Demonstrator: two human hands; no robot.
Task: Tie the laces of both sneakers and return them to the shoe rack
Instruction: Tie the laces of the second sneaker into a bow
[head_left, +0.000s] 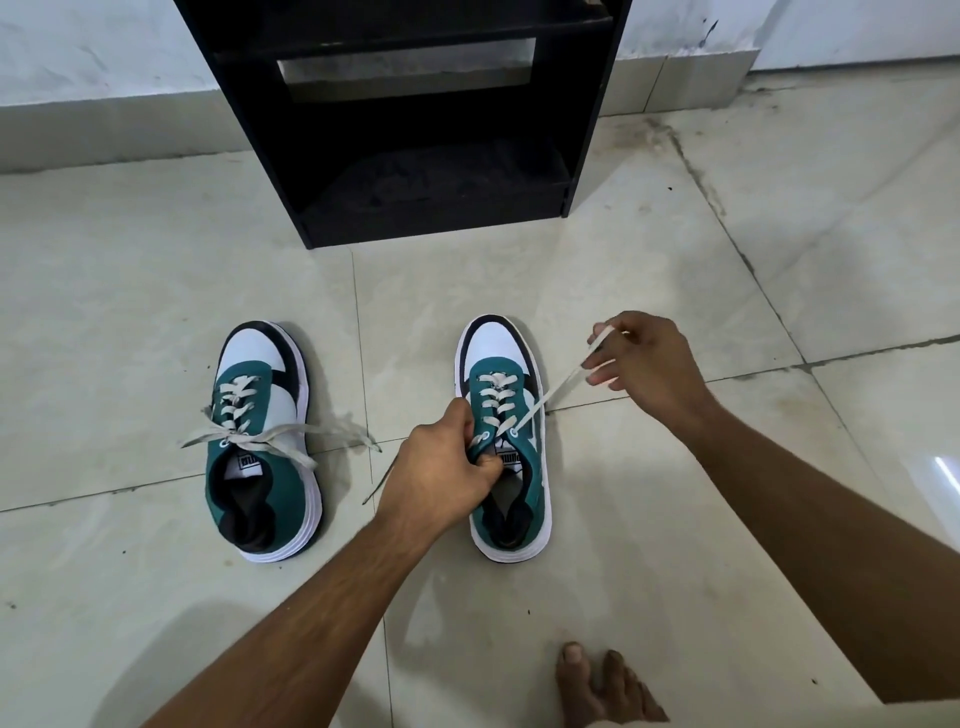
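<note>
Two teal, white and black sneakers stand on the tiled floor, toes pointing at the black shoe rack (587, 104). The left sneaker (260, 467) has its grey laces lying loose and spread sideways across the tongue. My left hand (441, 478) grips the tongue and left eyelet side of the right sneaker (519, 499). My right hand (644, 364) pinches the right lace (556, 387) and holds it taut, up and to the right of the top eyelet. The other lace end trails on the floor left of my left hand.
The shoe rack stands against the pale wall, its lower shelf (436, 182) dusty with nothing on it. A bare foot (602, 691) rests on the floor at the bottom edge. Light floor tiles with dark grout lines surround the shoes.
</note>
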